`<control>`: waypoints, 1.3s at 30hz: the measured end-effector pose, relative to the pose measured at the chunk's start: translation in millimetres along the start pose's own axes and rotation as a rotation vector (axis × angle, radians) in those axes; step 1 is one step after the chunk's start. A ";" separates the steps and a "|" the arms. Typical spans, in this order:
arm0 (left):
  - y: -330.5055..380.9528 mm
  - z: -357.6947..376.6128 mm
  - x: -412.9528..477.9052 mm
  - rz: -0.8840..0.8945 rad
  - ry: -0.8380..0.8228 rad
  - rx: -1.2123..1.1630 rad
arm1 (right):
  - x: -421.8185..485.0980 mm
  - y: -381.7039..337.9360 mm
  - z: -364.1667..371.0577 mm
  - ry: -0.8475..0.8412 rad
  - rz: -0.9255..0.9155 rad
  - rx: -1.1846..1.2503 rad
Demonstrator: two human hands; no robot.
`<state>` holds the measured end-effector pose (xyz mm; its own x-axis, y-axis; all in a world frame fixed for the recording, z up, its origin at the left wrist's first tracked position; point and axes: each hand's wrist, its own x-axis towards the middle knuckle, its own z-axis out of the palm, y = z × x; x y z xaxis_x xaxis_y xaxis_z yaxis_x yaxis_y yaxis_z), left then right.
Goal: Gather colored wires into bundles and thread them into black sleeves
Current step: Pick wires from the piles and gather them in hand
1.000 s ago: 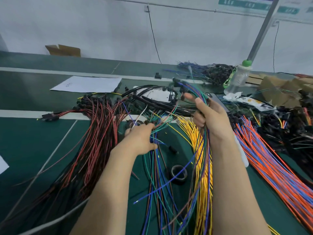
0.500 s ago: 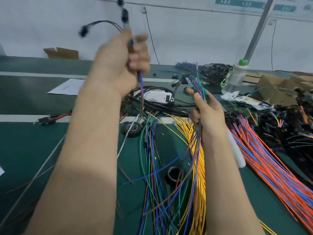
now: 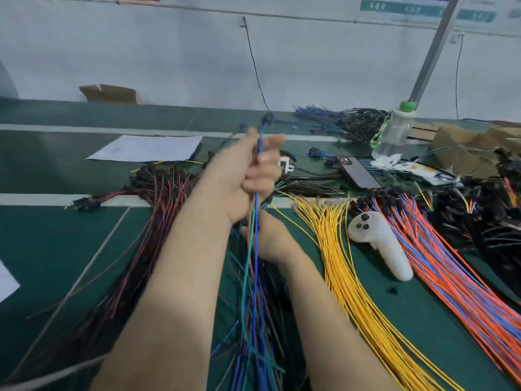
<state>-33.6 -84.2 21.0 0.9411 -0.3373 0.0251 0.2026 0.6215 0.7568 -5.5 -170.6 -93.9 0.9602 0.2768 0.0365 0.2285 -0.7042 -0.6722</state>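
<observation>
A person's two bare arms reach over a green worktop point(image 3: 42, 244) strewn with wire. At the centre the left hand point(image 3: 248, 170) is raised. Its grip is clenched round a mixed bundle of wires point(image 3: 253, 292), blue and green among them, and one blue strand stands up above the fist. The bundle hangs toward 6 o'clock, between the forearms. The right hand point(image 3: 272, 238) sits just below the left, at its 5 o'clock, and the bundle passes across it. Its fingers are hidden, so I cannot tell its grip.

At 3 o'clock yellow wires point(image 3: 346, 277) fan out, then comes a white controller point(image 3: 377, 244), then orange and blue wires point(image 3: 451, 277). At 9 o'clock lie red and dark wires point(image 3: 146, 235). At 2 o'clock a phone point(image 3: 358, 173) lies face down, and beyond it stands a clear bottle point(image 3: 394, 131) with a green cap. At 10 o'clock a paper sheet point(image 3: 146, 148) carries faint writing, too small to read. The teal wall signs point(image 3: 400, 8) at 1 o'clock are blurred and unreadable.
</observation>
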 end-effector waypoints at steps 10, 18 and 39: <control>-87.9 -61.8 3.4 -0.144 0.183 0.638 | 2.9 30.0 -40.1 0.108 0.209 0.611; -79.7 -57.7 2.0 -0.198 0.208 0.522 | 0.0 33.8 -46.3 0.225 0.205 0.779; -74.9 -56.8 7.0 -0.080 0.256 0.502 | -1.5 35.4 -43.8 0.252 0.082 0.937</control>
<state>-26.8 -92.9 -72.6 0.9763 -0.1490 -0.1570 0.1814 0.1677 0.9690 8.2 -224.6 -85.3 0.9985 0.0254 0.0476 0.0442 0.1211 -0.9917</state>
